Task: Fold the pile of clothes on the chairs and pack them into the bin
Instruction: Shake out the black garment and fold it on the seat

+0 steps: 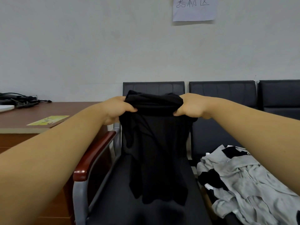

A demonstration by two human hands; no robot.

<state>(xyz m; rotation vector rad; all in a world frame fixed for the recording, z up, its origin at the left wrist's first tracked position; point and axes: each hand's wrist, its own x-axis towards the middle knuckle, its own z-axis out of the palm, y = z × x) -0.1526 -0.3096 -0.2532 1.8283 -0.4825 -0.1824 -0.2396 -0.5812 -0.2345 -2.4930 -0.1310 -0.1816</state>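
Head view: paper sign (194, 8) on wall, handwritten characters cut by top edge, seem to read 器材区. Yellow-green booklet (48, 120) on desk (65, 108), print too small to read. Your left hand (116, 109) and right hand (191, 106) each grip top edge of black garment (154, 143), fingers curled round bunched cloth. Garment hangs over seat of black chair (116, 200). Grey-and-black clothes pile (240, 181) lies on next chair to right

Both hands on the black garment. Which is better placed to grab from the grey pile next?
Right hand, probably: the grey pile lies just below its forearm, and the left hand is on the far side, by the desk. Both grip the black garment.
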